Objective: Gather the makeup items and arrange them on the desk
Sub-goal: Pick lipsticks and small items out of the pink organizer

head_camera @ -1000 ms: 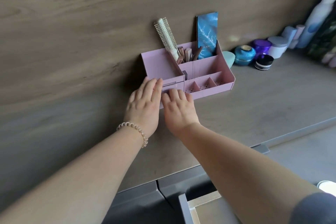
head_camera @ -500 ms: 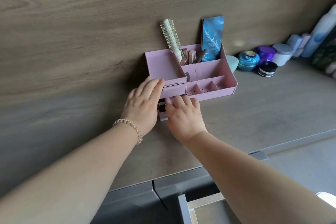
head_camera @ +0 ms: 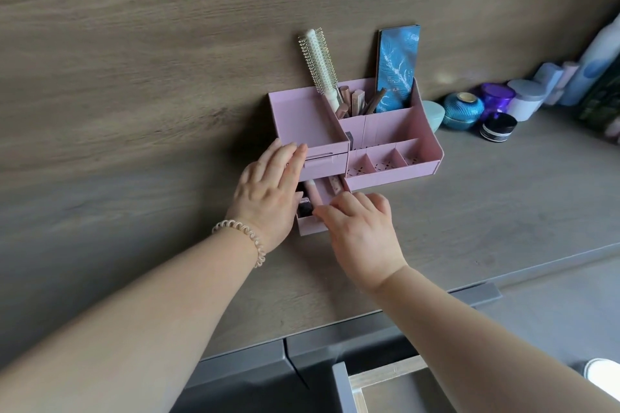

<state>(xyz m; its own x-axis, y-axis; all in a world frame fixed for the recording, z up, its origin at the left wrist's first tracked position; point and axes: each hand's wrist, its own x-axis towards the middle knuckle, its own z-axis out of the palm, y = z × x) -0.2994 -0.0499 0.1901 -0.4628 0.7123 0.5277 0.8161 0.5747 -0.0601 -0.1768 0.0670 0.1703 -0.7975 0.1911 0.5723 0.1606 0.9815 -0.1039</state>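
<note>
The bench [head_camera: 486, 211] has a grey-brown wood-grain top with a matte finish. A wall panel [head_camera: 167, 27] of the same wood-grain rises directly from the rear edge of the bench and fills the upper part of the view. The grain on the panel runs horizontally. Below the front edge of the bench sit dark grey drawer fronts [head_camera: 241, 365], separated by a narrow vertical gap. One drawer [head_camera: 385, 386] stands open at the bottom of the view; its inner frame is light wood and its side wall is grey. Lighting is soft and diffuse, brighter toward the right side, with faint shadows on the bench.
</note>
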